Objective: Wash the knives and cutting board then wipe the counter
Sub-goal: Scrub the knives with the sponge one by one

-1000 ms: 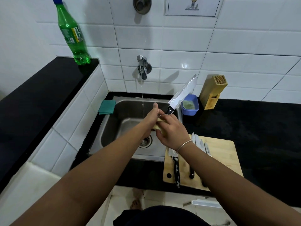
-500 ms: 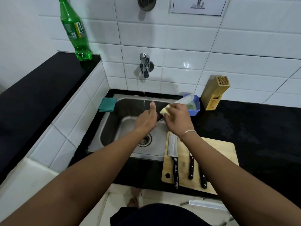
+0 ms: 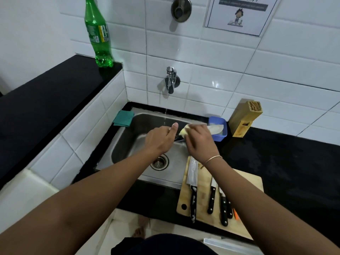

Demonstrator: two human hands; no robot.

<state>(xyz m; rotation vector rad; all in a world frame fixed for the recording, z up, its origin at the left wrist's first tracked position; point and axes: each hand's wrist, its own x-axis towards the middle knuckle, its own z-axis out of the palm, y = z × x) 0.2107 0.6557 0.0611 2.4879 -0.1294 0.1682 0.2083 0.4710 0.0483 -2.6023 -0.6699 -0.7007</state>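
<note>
Head view: nearest, the wooden cutting board (image 3: 244, 188) lies on the black counter (image 3: 294, 162) just right of the sink, its near edge overhanging the counter's front. Four black-handled knives rest on it with handles toward the person and blades pointing away; the soapy knife (image 3: 192, 183) at the left is the largest, and its blade reaches the board's far-left corner.

Both forearms reach forward and meet over the steel sink (image 3: 128, 144). The left hand (image 3: 159, 140) is curled round the dark handle of the held knife (image 3: 215, 128), thumb extended along the top, back of the hand up. The right hand (image 3: 199, 142), a thin bangle on its wrist, grips a yellow sponge (image 3: 184, 131) and presses it on the blade near the handle. The knife's long axis runs roughly left to right, tip pointing right over the blue tub (image 3: 219, 137) at the sink's far-right corner; the blade is blurred.

Farther back, a thin stream falls from the wall tap (image 3: 171, 80). A green cloth (image 3: 123, 117) lies at the sink's far-left corner, a wooden knife block (image 3: 245, 118) stands against the tiles, and a green bottle (image 3: 97, 34) stands on the raised ledge.
</note>
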